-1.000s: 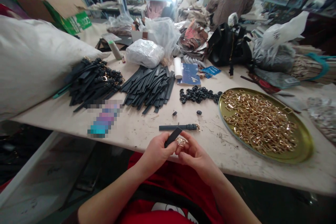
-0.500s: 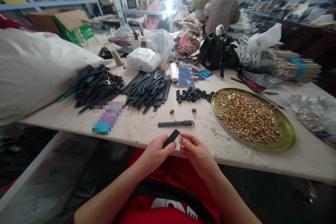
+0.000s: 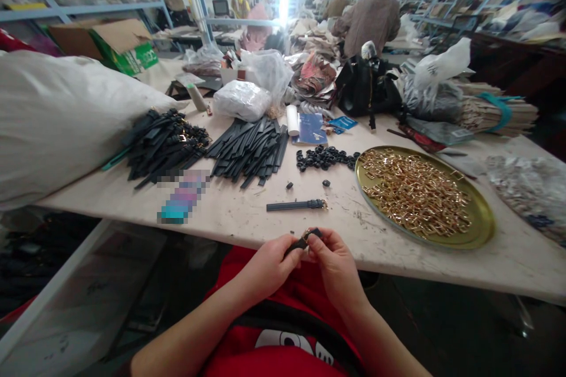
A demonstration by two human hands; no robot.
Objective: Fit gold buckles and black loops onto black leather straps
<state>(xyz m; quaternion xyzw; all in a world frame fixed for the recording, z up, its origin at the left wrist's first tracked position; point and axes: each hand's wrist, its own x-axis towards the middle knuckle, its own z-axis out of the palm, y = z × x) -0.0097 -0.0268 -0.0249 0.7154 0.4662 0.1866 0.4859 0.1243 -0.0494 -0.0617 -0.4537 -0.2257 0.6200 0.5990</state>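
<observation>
While the left hand [image 3: 270, 261] pinched a strap [image 3: 299, 244] slanting away to the right, the right hand [image 3: 338, 257] gripped it by the buckle [image 3: 306, 235].

No wording I can make out for sure: white lettering on green box [image 3: 135, 59], far left, too blurred; print on blue booklet [image 3: 312, 129] and blue packet [image 3: 344, 123], far centre, too small.

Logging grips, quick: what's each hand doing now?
Left hand: closed, holding a black strap.
Right hand: closed, pinching that strap beside a gold buckle.
</observation>
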